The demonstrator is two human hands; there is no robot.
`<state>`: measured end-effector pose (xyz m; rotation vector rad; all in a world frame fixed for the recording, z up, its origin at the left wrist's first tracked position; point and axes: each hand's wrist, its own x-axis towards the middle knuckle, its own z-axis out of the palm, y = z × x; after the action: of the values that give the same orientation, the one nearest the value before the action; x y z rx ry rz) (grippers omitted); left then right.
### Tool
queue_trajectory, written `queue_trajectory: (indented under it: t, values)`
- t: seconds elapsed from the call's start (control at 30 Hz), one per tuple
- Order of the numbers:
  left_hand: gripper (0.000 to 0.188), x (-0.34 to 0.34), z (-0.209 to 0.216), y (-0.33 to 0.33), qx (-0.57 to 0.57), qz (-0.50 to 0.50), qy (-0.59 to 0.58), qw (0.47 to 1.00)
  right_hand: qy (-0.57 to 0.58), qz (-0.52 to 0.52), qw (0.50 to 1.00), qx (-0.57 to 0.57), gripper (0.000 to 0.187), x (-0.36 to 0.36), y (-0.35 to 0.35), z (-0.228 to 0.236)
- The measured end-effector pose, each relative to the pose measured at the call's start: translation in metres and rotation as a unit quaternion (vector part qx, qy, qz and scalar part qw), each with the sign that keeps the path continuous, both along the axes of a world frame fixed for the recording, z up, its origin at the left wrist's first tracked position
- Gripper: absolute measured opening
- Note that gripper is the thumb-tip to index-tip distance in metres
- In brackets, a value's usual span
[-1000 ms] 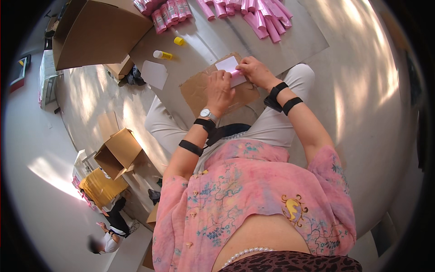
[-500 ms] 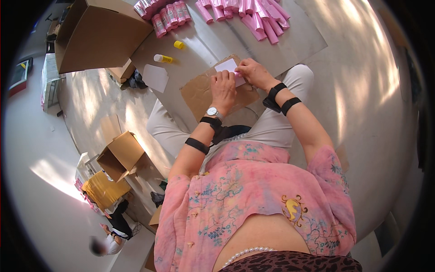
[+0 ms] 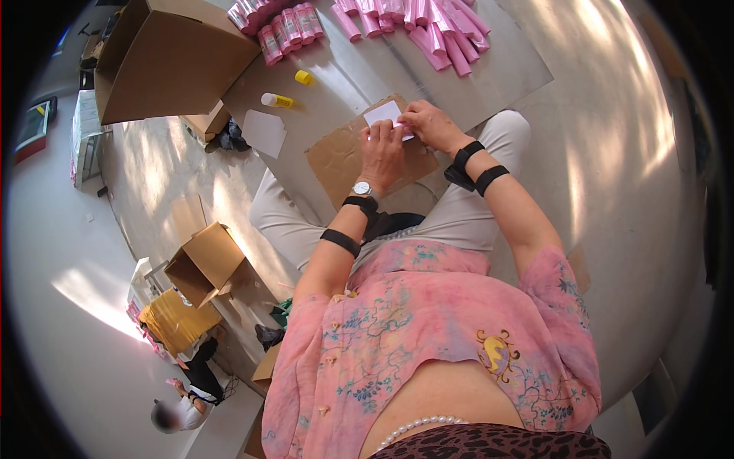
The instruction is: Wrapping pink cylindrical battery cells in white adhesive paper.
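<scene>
A flat piece of brown cardboard (image 3: 332,162) lies before my crossed legs, with a white paper sheet (image 3: 381,113) on top of it. My left hand (image 3: 382,157) has its fingers bent over the near edge of the sheet. From the right, my right hand (image 3: 432,125) pinches at the same spot, its fingertips almost meeting the left ones. A bit of a pink roll (image 3: 407,131) shows between the two hands; most of it is hidden by the fingers. Up to the left lie an uncapped glue stick (image 3: 277,100), its yellow cap (image 3: 303,77) and a white paper stack (image 3: 264,134).
Labelled pink rolls (image 3: 289,34) stand grouped at the far side, beside a heap of bare pink rolls (image 3: 451,38). A large open carton (image 3: 172,65) is at the far left, a smaller one (image 3: 206,260) nearer. Another person (image 3: 191,413) sits at lower left.
My left hand's fingers have curled in and shifted slightly right, toward the right hand. The right hand stays nearly in place. More of the white sheet's near part is covered.
</scene>
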<state>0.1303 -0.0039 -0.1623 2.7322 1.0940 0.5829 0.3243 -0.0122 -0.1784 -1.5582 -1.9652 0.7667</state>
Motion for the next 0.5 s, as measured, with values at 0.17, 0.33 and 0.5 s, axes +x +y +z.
queue_trajectory:
  t: [0.17,0.33,0.5]
  values:
    - [0.019,-0.012,-0.001,0.002,0.013,0.026,-0.047,0.998,0.005,0.007,1.0,0.004,0.02,0.002,0.001,-0.004]
    - [0.014,-0.017,-0.001,0.002,-0.013,0.05,-0.097,0.994,-0.006,0.01,1.0,-0.009,0.023,0.0,0.002,-0.001]
    - [0.011,-0.018,0.0,0.005,-0.073,0.051,-0.095,0.991,-0.028,0.022,0.999,-0.013,0.035,0.002,0.002,0.0]
